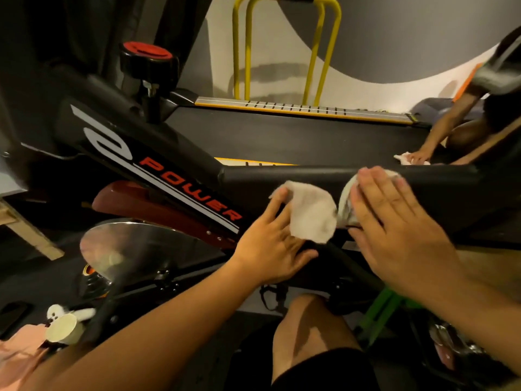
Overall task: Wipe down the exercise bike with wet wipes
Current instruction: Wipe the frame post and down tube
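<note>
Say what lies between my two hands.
Head view: a crumpled white wet wipe held by the left hand, beside a second white wipe under the right hand.

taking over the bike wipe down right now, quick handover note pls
Left hand: at the left wipe on the bike frame, just past the POWER lettering. Its fingers are partly hidden behind the wipe, so the grip is unclear.
Right hand: flat, pressing the right wipe onto the black horizontal bar.
Done: wiping is under way at this joint; which parts are already clean cannot be told.
Left: probably the rest of the frame, the flywheel and the red knob.
</note>
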